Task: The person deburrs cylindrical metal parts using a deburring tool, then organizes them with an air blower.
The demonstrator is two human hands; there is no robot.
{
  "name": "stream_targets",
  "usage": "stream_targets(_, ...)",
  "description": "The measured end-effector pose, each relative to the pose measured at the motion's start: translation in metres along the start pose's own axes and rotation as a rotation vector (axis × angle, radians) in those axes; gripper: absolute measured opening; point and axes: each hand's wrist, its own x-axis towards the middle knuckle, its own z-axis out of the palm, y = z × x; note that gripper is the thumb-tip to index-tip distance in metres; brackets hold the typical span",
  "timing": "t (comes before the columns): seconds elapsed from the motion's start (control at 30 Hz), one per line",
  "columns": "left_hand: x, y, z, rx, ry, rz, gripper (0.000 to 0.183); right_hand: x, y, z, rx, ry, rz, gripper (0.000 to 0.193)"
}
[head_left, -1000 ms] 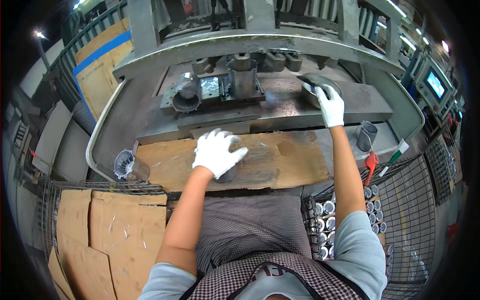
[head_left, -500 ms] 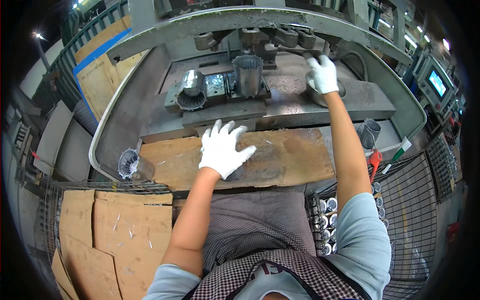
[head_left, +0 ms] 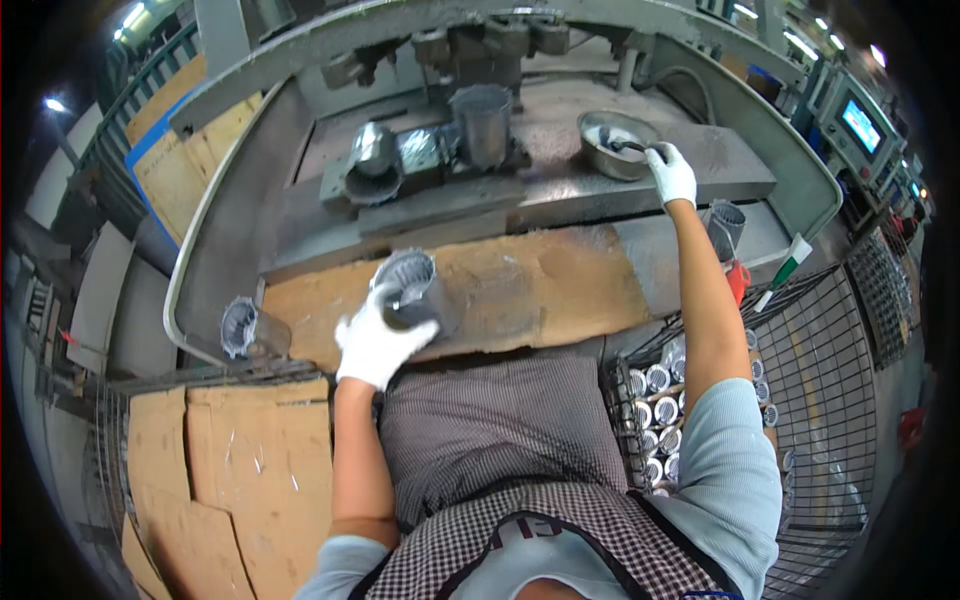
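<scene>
My left hand [head_left: 375,340], in a white glove, is wrapped round the near side of a grey metal cylinder [head_left: 408,272] with a ribbed inside. This cylinder is tilted over the wooden board [head_left: 540,290], its open end away from me. The gloved right hand [head_left: 674,176] grips the dark handle of what looks like a brush [head_left: 630,146]. The tool's head rests in a metal bowl [head_left: 600,160] with whitish stuff inside. Behind the board, one cylinder [head_left: 484,128] stands upright on the machine's fixture, and another [head_left: 374,160] lies tilted beside it.
Single cylinders stand at the board's left end [head_left: 258,330] and at the right [head_left: 726,228]. A wire basket [head_left: 820,400] at my right holds several cylinders. Cardboard [head_left: 250,440] covers the left side. The machine's grey beam [head_left: 380,42] crosses overhead; a control screen [head_left: 860,125] is far right.
The left hand has moved left and turned, and the cylinder now shows in its grasp. My right hand has drawn nearer and to the right, and the brush has come down into the bowl.
</scene>
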Motion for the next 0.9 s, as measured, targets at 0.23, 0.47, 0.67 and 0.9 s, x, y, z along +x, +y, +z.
stream_targets(0.23, -0.013, 0.009, 0.024, 0.094, 0.422, 0.505, 0.043, -0.101, -0.003, -0.006, 0.340, 0.297, 0.052, 0.075)
stream_targets(0.47, -0.033, 0.066, 0.035, -0.213, 0.304, 0.826, 0.048, -0.265, -0.051, -0.037, 0.806, -0.243, 0.382, 0.057)
stream_targets(0.67, -0.064, 0.126, 0.073, -0.655, 0.042, 0.947, 0.055, -0.334, -0.070, -0.081, 1.871, -0.538, 0.708, 0.079)
stream_targets(0.9, -0.107, 0.174, 0.137, -0.810, -0.641, 0.840, 0.127, -0.441, -0.002, -0.146, 2.111, -0.017, 0.950, 0.069)
